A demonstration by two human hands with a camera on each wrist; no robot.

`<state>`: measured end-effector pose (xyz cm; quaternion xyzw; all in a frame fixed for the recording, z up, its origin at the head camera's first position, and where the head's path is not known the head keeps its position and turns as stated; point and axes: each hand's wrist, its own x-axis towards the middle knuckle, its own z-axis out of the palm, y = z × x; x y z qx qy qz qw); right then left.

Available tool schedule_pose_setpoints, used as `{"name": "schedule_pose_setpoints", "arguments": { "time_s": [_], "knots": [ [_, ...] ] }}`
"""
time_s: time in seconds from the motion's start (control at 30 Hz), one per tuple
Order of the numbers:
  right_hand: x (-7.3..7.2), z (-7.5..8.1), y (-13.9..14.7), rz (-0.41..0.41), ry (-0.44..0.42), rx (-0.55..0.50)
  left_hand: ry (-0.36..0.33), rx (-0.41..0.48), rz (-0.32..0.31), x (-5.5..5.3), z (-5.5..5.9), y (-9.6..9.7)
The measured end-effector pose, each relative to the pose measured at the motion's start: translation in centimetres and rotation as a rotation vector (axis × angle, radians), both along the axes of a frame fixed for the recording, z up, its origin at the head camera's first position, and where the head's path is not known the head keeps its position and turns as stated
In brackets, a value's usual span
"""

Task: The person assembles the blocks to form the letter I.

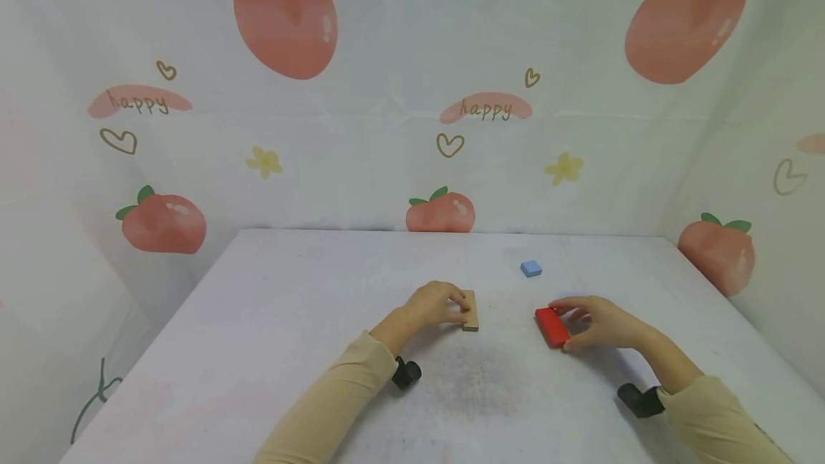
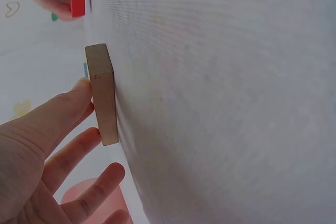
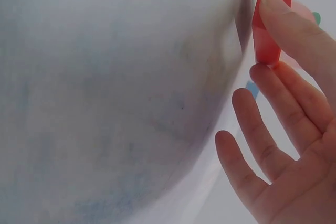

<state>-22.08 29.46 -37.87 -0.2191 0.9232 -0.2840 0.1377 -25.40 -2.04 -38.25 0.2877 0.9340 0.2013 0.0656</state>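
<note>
A flat wooden block [image 1: 472, 317] lies lengthwise away from me in the head view, low over the white tabletop. My left hand [image 1: 433, 304] reaches it from the left and holds its edge between thumb and fingertips; in the left wrist view the thumb [image 2: 79, 90] meets the upper edge of the block [image 2: 105, 103], other fingers spread. Across from it, my right hand [image 1: 602, 321] pinches a red block [image 1: 551, 328] by its ends. The right wrist view shows the thumb on one face of the red block [image 3: 268, 40], with a shadow beside it.
A small blue block [image 1: 531, 268] sits farther back on the white table [image 1: 322, 285], behind and between both hands. Black wrist cameras [image 1: 407, 374] hang below the cuffs, close over the table. A peach-print cloth [image 1: 387, 163] hangs behind the table and along its sides.
</note>
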Motion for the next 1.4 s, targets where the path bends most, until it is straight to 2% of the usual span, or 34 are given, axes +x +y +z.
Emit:
{"name": "schedule_pose_setpoints", "arguments": {
  "time_s": [0.4,0.97,1.4],
  "knots": [
    [0.1,0.1,-1.7,0.036,0.033,0.0,-0.025,0.006,0.014,0.1,0.2,0.1],
    [0.3,0.3,-3.9,0.074,0.082,0.02,-0.014,-0.006,0.008,0.0,0.0,0.1],
    [0.6,0.5,-5.6,0.1,0.043,-0.015,-0.016,0.005,0.013,-0.1,-0.3,0.1]
  ]
}}
